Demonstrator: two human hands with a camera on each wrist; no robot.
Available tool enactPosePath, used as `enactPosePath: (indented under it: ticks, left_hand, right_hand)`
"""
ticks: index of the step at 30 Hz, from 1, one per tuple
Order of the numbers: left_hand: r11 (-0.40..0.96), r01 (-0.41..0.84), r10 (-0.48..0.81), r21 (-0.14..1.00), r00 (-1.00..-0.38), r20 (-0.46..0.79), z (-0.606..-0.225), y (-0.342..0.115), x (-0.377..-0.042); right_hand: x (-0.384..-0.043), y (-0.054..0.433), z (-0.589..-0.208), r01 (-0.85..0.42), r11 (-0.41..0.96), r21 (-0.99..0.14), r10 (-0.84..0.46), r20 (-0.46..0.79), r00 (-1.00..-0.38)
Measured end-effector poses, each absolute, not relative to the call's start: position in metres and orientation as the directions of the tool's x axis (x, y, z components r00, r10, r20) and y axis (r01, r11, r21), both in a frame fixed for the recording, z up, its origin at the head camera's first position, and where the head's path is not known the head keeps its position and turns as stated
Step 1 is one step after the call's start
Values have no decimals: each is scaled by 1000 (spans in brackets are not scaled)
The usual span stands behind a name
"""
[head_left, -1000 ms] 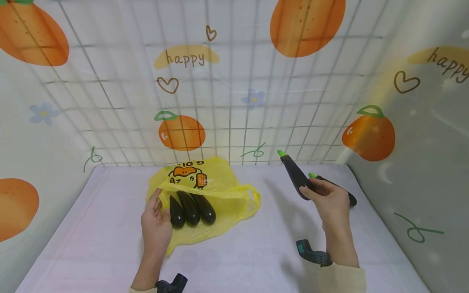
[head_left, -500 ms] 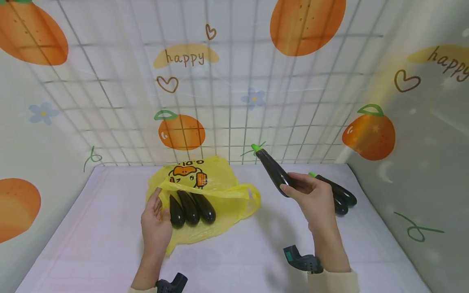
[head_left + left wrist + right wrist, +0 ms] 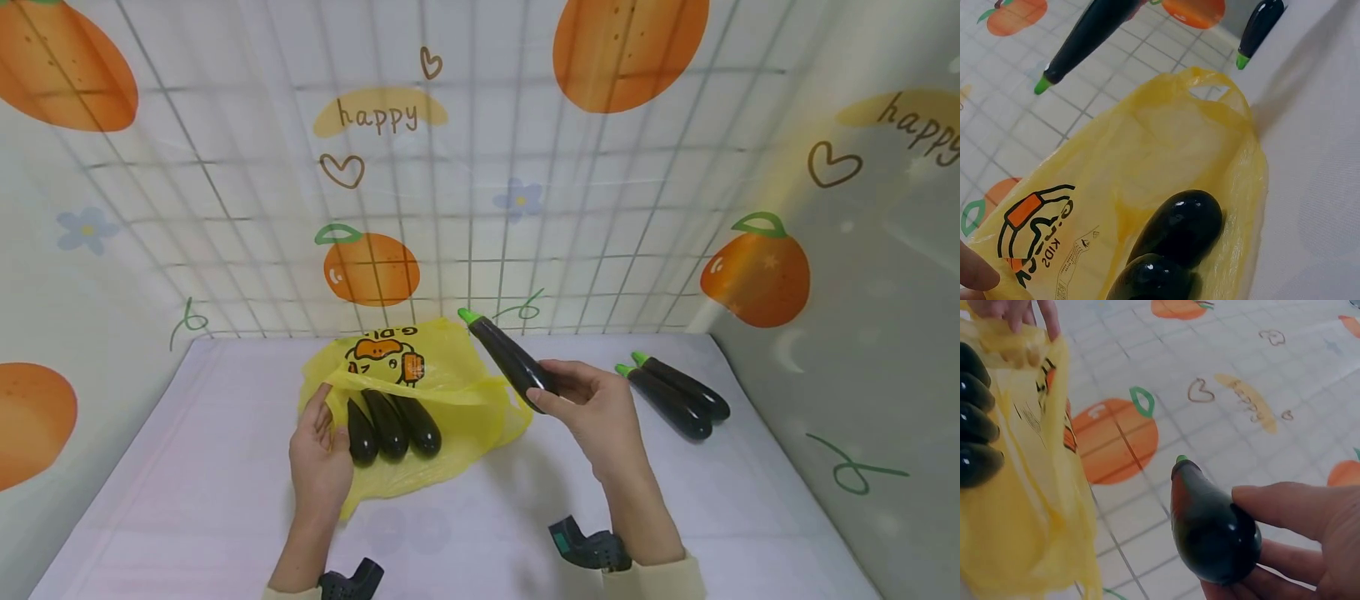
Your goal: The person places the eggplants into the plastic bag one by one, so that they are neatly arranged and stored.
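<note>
A yellow plastic bag (image 3: 468,446) with a printed duck lies on the table, its mouth facing me. My left hand (image 3: 321,467) grips the left edge of the mouth and keeps the upper layer raised. Several dark eggplants (image 3: 390,429) lie side by side inside, round ends toward the opening. My right hand (image 3: 600,421) holds another eggplant (image 3: 506,358) by its round end, thumb on one side and fingers on the other. Its green stem tip points up and left, overlapping the bag's far right side in the head view; in the right wrist view it points away from the hand.
Two more eggplants (image 3: 667,402) lie together at the right of the white table (image 3: 225,500). Behind the table stands a wire grid covered by a printed sheet (image 3: 600,200). The bag's loop handle (image 3: 1222,84) sticks out at its right side.
My right hand has carried its eggplant leftward from the right side toward the bag, uncovering the two eggplants on the table. The left hand and bag have stayed almost still.
</note>
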State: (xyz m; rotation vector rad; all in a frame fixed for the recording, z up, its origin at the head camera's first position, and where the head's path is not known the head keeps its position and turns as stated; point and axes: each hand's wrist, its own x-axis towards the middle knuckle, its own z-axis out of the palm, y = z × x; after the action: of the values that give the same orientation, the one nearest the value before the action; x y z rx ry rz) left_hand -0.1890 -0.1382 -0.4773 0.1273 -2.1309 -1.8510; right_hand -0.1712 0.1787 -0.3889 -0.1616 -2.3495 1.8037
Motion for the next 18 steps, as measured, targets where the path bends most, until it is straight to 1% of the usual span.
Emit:
enactPosePath:
  ticks: [8,13,18]
  left_hand:
    - [169,132,-272,977,-946,175,-478,-138,-189]
    - [167,120,-267,979,-950,162,-477,-140,-189]
    - [158,119,-272,980,-949,159,-476,-139,-188]
  right_hand:
    - [-172,158,-394,-43,241,-970,100,69,-993]
    - [-173,143,-400,-36,196,-980,42,45,-998]
    - [-174,130,-405,-26,181,-983,-17,23,-1000]
